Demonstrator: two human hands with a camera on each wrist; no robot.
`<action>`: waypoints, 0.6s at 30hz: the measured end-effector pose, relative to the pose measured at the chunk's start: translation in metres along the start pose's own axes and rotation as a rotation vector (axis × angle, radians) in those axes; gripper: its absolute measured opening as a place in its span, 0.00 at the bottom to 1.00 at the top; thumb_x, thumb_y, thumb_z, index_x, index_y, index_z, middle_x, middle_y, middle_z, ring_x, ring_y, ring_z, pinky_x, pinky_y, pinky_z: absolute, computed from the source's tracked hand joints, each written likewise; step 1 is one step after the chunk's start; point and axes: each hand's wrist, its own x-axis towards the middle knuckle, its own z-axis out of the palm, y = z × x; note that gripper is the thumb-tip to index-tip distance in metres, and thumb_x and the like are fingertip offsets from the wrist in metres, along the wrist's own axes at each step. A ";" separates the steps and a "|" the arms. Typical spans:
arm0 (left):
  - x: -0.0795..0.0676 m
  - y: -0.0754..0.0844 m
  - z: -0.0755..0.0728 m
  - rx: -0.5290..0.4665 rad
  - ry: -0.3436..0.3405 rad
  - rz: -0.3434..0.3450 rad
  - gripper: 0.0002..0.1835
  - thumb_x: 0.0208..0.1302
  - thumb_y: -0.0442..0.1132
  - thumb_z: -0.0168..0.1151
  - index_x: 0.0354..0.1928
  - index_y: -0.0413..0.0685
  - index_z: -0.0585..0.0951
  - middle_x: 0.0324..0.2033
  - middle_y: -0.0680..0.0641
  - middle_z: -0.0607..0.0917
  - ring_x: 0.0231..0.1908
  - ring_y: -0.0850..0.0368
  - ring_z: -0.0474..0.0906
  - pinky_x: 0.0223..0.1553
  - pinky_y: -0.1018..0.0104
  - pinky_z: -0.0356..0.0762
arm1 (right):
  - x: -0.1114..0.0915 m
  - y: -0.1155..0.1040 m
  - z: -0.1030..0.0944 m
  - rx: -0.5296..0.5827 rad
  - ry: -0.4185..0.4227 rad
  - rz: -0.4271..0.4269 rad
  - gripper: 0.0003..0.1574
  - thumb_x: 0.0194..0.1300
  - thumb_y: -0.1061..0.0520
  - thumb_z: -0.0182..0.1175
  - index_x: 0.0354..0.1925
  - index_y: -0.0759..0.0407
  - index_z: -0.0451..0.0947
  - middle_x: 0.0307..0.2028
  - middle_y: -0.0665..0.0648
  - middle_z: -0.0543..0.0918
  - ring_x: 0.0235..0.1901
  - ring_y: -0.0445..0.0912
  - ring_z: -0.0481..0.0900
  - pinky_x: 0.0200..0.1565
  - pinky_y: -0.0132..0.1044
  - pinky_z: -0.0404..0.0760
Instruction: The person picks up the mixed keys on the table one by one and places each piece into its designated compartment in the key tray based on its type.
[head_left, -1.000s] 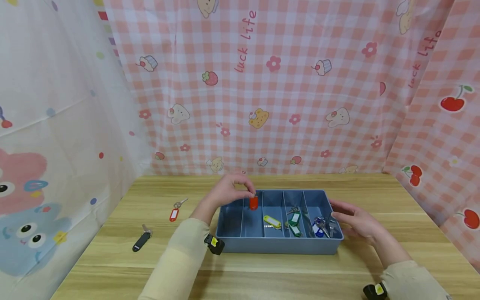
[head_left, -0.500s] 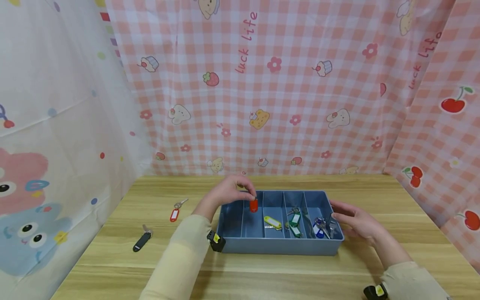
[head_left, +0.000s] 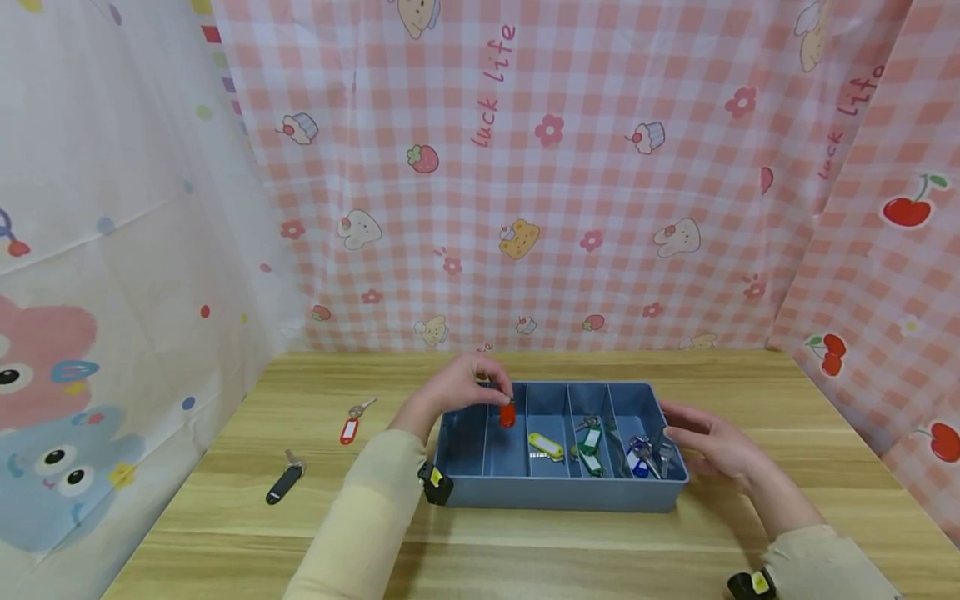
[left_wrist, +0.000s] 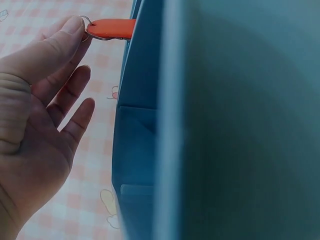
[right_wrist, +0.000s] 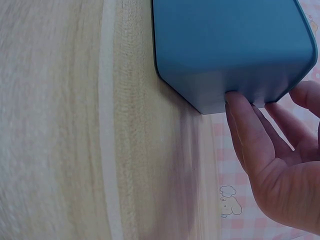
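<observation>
My left hand (head_left: 465, 389) pinches the ring of a red key tag (head_left: 507, 414) between thumb and fingertip. The tag hangs in the second compartment from the left of a blue-grey divided tray (head_left: 555, 493); in the left wrist view the red key tag (left_wrist: 112, 29) reaches past the tray's rim. A key on that tag is hidden. At the tray's right end my right hand (head_left: 708, 442) rests its fairly straight fingers (right_wrist: 245, 117) against the outer wall, thumb at the rim. Inside the tray lie a yellow key tag (head_left: 545, 445), green key tags (head_left: 592, 439) and blue-tagged keys (head_left: 640, 458).
On the wooden table (head_left: 300, 550), left of the tray, lie a key with a red tag (head_left: 349, 430) and a key with a black tag (head_left: 285, 483). A pink checked curtain (head_left: 480, 208) hangs behind, with more printed cloth at both sides.
My left hand has lowered slightly, bringing the red key tag deeper into the second compartment. My right hand has stayed at the tray's end.
</observation>
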 end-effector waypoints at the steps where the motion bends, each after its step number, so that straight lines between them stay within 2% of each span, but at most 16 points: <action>1: 0.000 0.000 0.000 0.002 0.004 -0.005 0.02 0.62 0.34 0.69 0.36 0.42 0.86 0.35 0.54 0.86 0.40 0.59 0.78 0.54 0.57 0.74 | 0.000 0.000 0.000 -0.002 -0.001 0.000 0.41 0.75 0.57 0.55 0.75 0.70 0.49 0.71 0.76 0.55 0.53 0.44 0.77 0.54 0.49 0.78; 8: -0.001 0.001 0.000 0.011 0.048 -0.048 0.10 0.61 0.34 0.71 0.44 0.41 0.85 0.39 0.53 0.85 0.46 0.52 0.78 0.58 0.45 0.69 | -0.001 0.000 0.001 -0.007 -0.004 -0.009 0.41 0.75 0.56 0.56 0.75 0.70 0.50 0.71 0.76 0.56 0.54 0.45 0.76 0.54 0.50 0.78; 14: -0.005 0.006 -0.003 0.027 0.065 -0.054 0.14 0.61 0.38 0.72 0.47 0.44 0.84 0.41 0.52 0.85 0.47 0.53 0.77 0.57 0.49 0.70 | 0.001 0.000 0.000 0.000 0.002 -0.001 0.41 0.75 0.57 0.55 0.75 0.70 0.49 0.72 0.76 0.54 0.55 0.47 0.76 0.55 0.50 0.77; 18: -0.008 0.008 -0.005 0.009 0.071 -0.037 0.16 0.62 0.39 0.71 0.51 0.45 0.83 0.45 0.51 0.85 0.50 0.48 0.77 0.57 0.47 0.70 | 0.000 -0.001 0.000 0.009 0.004 0.006 0.41 0.74 0.57 0.55 0.75 0.69 0.50 0.72 0.75 0.53 0.56 0.48 0.75 0.56 0.51 0.77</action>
